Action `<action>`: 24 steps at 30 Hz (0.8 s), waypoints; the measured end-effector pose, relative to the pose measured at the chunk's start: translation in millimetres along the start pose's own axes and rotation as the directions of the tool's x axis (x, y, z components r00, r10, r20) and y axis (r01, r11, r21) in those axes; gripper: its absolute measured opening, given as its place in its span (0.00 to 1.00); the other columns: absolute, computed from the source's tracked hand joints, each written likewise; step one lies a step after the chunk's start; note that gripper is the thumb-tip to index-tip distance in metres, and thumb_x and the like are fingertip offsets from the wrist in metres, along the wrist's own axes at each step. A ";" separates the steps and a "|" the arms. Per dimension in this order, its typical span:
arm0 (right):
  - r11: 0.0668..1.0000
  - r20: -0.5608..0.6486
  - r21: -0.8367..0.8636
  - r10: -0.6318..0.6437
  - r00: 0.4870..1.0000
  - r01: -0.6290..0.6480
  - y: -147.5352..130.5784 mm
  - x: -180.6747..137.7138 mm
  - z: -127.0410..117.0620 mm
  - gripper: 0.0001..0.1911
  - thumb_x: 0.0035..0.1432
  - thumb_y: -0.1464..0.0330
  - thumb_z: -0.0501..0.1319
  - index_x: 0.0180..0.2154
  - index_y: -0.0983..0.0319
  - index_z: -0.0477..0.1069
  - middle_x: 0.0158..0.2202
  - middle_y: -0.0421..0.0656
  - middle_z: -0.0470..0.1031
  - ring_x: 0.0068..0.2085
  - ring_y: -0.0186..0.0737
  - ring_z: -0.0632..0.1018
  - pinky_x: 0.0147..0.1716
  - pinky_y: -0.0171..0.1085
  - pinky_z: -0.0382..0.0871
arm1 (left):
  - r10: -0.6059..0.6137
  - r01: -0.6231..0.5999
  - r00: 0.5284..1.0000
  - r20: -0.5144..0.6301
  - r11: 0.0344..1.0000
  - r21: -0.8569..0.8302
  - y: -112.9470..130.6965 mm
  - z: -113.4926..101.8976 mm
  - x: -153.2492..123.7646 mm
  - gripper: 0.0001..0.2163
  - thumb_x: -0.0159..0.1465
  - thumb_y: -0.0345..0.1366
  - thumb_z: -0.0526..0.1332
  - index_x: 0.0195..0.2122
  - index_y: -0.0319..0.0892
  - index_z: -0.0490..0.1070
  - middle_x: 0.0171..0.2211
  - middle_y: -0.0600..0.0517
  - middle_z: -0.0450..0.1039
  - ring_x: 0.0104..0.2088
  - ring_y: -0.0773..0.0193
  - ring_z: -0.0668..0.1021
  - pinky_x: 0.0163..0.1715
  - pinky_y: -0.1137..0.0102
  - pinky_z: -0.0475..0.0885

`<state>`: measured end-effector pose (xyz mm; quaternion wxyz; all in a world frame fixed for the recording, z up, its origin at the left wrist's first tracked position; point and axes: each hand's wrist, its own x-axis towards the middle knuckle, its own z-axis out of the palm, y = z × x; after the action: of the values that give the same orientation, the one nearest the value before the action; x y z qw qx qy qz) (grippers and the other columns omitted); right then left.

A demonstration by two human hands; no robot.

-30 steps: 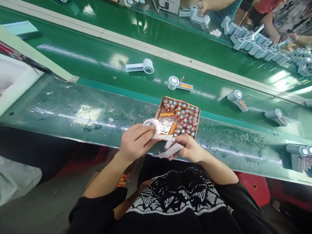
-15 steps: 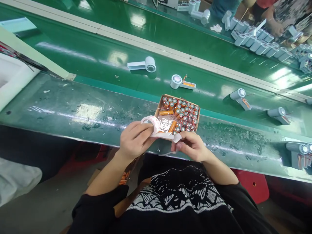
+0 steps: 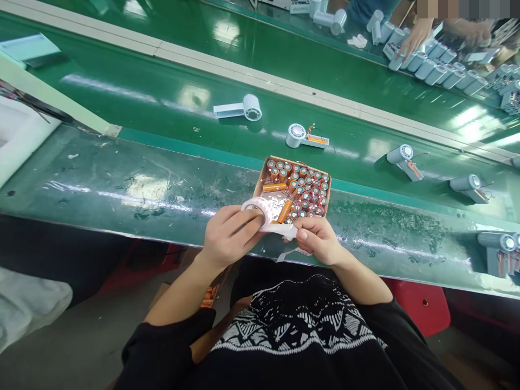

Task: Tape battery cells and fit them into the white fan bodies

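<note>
My left hand (image 3: 232,234) is closed round a roll of white tape (image 3: 266,208) with pinkish print. From the roll a short strip of tape (image 3: 280,229) stretches across to my right hand (image 3: 319,238), whose thumb and fingers pinch its end. A thin pale strip (image 3: 289,253) lies under my right hand at the bench's front edge. Just beyond both hands stands a cardboard box (image 3: 257,181) of orange battery cells (image 3: 303,181) with wires. Most cells are upright; a few lie flat beside a bare silvery patch in the box.
On the green belt (image 3: 162,97) beyond the bench lie several grey handheld fan bodies (image 3: 252,107), some with a battery in the handle. More fan parts (image 3: 506,242) sit at right. Across the belt a co-worker's hand (image 3: 418,38) reaches over rows of grey parts (image 3: 442,75).
The roll and both hands have shifted slightly, the right hand closer to the box. The thin pale strip under it shows more plainly. Across the belt, a co-worker's hand has reached onto the grey parts.
</note>
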<state>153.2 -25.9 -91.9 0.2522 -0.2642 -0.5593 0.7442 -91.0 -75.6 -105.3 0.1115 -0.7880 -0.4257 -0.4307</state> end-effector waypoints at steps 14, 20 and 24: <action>0.992 -0.058 0.032 0.122 0.991 -0.120 -7.8 4.4 0.6 0.26 0.66 0.45 0.69 0.32 0.62 0.77 0.17 0.35 0.71 0.16 0.28 0.64 0.16 0.30 0.56 | 0.134 -0.143 0.969 0.208 0.989 0.031 18.4 2.5 9.5 0.05 0.69 0.25 0.69 0.41 0.42 0.79 0.36 0.50 0.83 0.31 0.63 0.77 0.31 0.65 0.69; 0.995 0.035 -0.009 0.100 0.994 -0.100 -2.4 -1.6 -1.0 0.26 0.67 0.45 0.68 0.34 0.63 0.77 0.17 0.35 0.71 0.17 0.29 0.65 0.18 0.31 0.59 | -0.020 0.036 0.989 0.147 0.994 -0.108 16.5 11.0 -1.4 0.03 0.72 0.32 0.68 0.39 0.40 0.79 0.31 0.50 0.81 0.29 0.63 0.79 0.29 0.68 0.72; 0.997 0.074 -0.082 0.017 0.997 -0.011 -0.2 -9.9 -0.7 0.26 0.69 0.47 0.66 0.30 0.62 0.76 0.17 0.36 0.70 0.17 0.30 0.66 0.18 0.32 0.58 | -0.159 0.178 0.972 0.174 0.979 -0.098 9.2 11.8 -14.5 0.04 0.73 0.34 0.67 0.43 0.39 0.81 0.34 0.47 0.84 0.32 0.61 0.84 0.33 0.68 0.79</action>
<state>161.0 -32.0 -90.7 0.2150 -0.2503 -0.5962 0.7319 -80.9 -83.1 -121.9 -0.0057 -0.7869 -0.4739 -0.3952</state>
